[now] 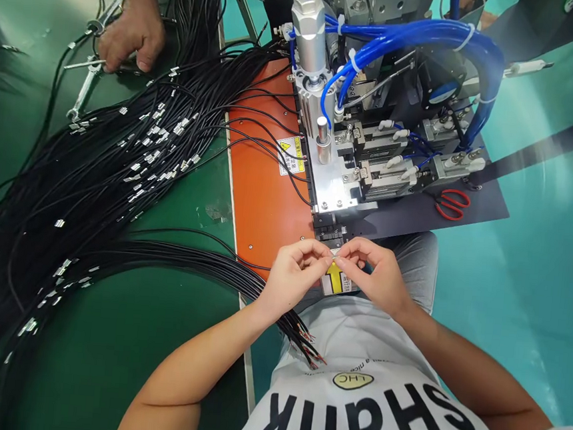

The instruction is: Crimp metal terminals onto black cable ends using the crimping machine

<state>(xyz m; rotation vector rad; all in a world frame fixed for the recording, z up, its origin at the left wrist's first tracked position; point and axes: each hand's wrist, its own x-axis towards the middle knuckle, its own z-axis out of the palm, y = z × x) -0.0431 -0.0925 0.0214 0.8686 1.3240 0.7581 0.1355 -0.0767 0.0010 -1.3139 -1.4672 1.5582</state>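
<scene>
My left hand (296,269) and my right hand (374,273) meet fingertip to fingertip just in front of the machine (336,186). Both are closed in a pinch. A single black cable (249,263) runs from the left under my left hand, and its end appears to lie between the fingertips, too small to see clearly. Below them is a label with a yellow arrow (333,281). A bundle of black cables (187,258) passes under my left forearm, its stripped ends with orange-red wire tips (312,354) lying by my shirt.
A big heap of black cables with silvery tags (157,143) covers the green table (119,341). Several cables cross the orange plate (267,206) into the machine. Another person's hand (134,34) rests near wrenches (83,93). Red-handled scissors (452,204) lie right of the machine.
</scene>
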